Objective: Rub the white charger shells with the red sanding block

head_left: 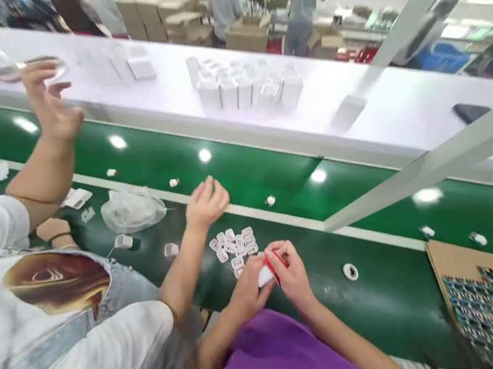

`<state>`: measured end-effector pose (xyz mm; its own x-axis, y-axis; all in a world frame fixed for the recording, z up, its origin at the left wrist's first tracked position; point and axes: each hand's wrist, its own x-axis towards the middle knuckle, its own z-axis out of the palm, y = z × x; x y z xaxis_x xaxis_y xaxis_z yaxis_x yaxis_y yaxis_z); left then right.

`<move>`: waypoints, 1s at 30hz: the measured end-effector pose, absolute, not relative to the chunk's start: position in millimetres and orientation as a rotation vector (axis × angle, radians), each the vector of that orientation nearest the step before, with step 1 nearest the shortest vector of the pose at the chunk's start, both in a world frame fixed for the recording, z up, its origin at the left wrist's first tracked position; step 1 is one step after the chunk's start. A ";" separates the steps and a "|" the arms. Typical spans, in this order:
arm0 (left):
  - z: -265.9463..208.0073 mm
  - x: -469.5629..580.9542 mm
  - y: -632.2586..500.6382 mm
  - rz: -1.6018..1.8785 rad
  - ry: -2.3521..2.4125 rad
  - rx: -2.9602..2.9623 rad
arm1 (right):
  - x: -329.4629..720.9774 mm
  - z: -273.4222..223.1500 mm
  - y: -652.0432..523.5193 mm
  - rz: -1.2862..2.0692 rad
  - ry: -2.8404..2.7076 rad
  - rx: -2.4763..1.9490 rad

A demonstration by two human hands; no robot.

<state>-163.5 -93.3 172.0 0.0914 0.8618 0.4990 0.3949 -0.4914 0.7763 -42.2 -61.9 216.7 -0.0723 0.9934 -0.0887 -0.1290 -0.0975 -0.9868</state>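
Observation:
Low in the middle of the head view, my left hand (pixel 248 289) is closed around a small white box-shaped piece (pixel 265 276). My right hand (pixel 292 272) meets it from the other side, its fingers pinching a red flat piece (pixel 276 263) pressed against the white one. What the red piece is I cannot make out, and fingers cover part of both. Just beyond my left hand, several small white plastic covers (pixel 240 249) with dark slots lie in a loose cluster on the dark green bench (pixel 324 322).
On my left, a co-worker's hand (pixel 206 203) hovers near the covers. A clear plastic bag (pixel 133 208) lies farther left. A tape roll (pixel 350 271) sits right. Small white parts ride the green belt (pixel 273 174). White boxes (pixel 244 85) stand beyond; a grey post (pixel 414 176) slants across.

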 end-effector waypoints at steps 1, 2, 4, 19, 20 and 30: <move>174.1 -160.5 -94.1 1.405 1.250 1.927 | -40.6 214.1 -57.7 1.444 -1.044 -1.147; 176.7 -158.2 -95.7 1.429 1.266 1.927 | -38.3 212.6 -52.9 1.509 -0.965 -1.155; 181.1 -156.4 -100.5 1.457 1.304 1.908 | -30.7 214.0 -41.9 1.598 -0.839 -1.180; 310.7 -185.8 17.4 1.598 1.443 1.602 | 20.3 447.6 148.8 0.243 -2.167 -1.334; 329.7 -187.4 33.4 1.585 1.547 1.730 | 14.2 464.8 167.7 0.126 -2.275 -1.389; 417.8 -189.6 151.0 1.235 2.072 2.253 | -24.7 507.2 272.3 0.317 -2.721 -1.744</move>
<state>-189.6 151.0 417.8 -0.0612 0.7923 0.6071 0.9110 -0.2042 0.3584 -24.7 272.3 507.2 -0.4191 0.8872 -0.1930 0.9078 0.4057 -0.1061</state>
